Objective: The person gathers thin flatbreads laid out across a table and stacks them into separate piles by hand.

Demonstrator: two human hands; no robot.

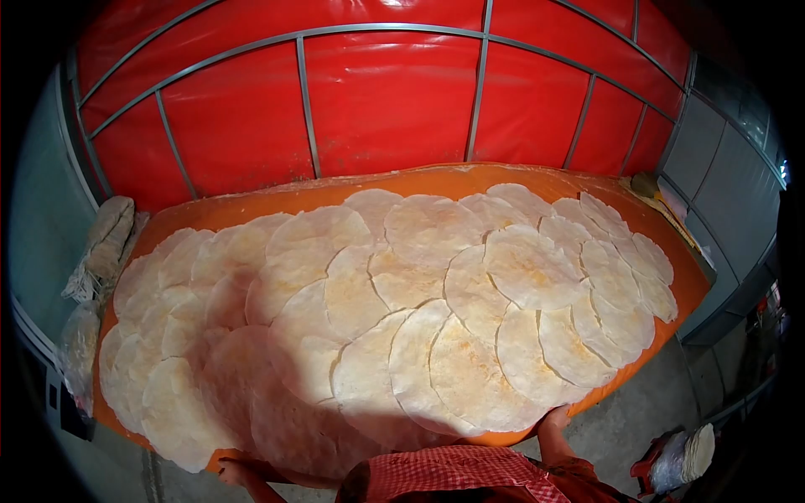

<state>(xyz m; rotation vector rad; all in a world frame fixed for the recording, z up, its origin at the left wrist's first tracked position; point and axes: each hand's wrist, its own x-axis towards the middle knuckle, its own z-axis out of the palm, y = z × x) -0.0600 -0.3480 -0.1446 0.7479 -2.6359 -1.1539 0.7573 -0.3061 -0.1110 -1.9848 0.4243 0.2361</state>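
Behind the far edge of the counter, red sheeting rises, crossed by grey metal bars. The counter itself is orange, and it lies in front of me with its long axis going from left to right.

On the counter are the thin pale sheets, which cover most of its top. They lie flat and overlap one another. Each one is nearly round, so I cannot say that a single sheet points anywhere; together they make a wide layer, and its long axis follows that of the counter. A dark shadow covers part of the layer toward the counter's near left side.

Beyond the counter's right end stands a grey panel. My checked apron is at the near side of the counter. By its left end there is a rolled cloth, with a clear plastic bag just below.

My left hand is at the near left edge of the counter, close to the sheets. My right hand is at the near right edge, just beside the lowest sheets there. For both, I cannot tell whether the fingers are closed on something.
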